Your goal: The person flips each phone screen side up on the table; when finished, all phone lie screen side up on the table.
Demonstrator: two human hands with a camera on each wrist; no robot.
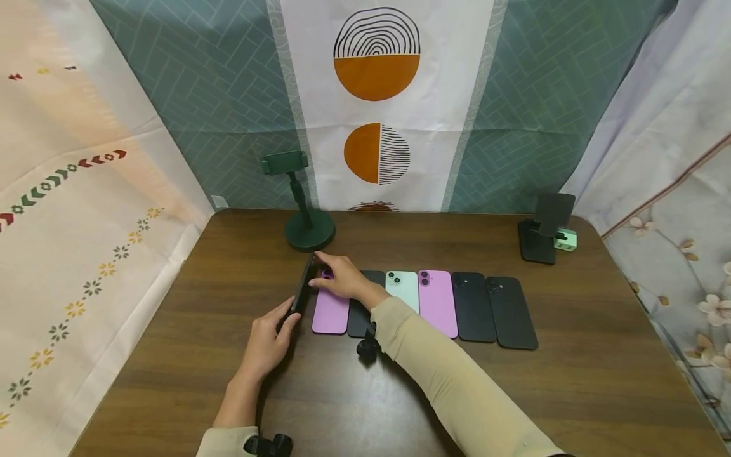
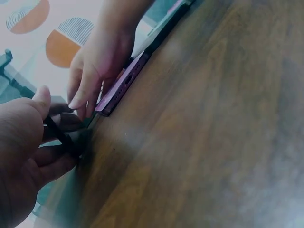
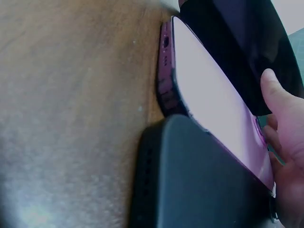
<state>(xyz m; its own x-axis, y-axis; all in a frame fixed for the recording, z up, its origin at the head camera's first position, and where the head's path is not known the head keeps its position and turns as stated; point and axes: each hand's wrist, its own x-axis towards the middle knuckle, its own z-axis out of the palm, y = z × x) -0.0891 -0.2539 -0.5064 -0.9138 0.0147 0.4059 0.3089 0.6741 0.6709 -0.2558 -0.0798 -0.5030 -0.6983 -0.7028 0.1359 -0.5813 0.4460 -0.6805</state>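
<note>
A black smartphone (image 1: 304, 287) is tipped up on its long edge at the left end of a row of phones. My left hand (image 1: 268, 339) grips its near end between thumb and fingers. At the far end my right hand (image 1: 341, 278) pinches it, and the right wrist view shows the thumb (image 3: 273, 90) against its dark, glossy face. Right beside it lies a pink phone (image 1: 330, 314), back up, its camera corner partly covered by the right hand. A black phone (image 1: 358, 317) follows, partly under the right wrist.
Farther right in the row lie a mint phone (image 1: 403, 289), another pink phone (image 1: 437, 304) and two black phones (image 1: 474, 308). A green phone stand (image 1: 308, 228) rises behind the left hand. At the back right stands a black stand (image 1: 538, 241) beside a small green block (image 1: 565, 239).
</note>
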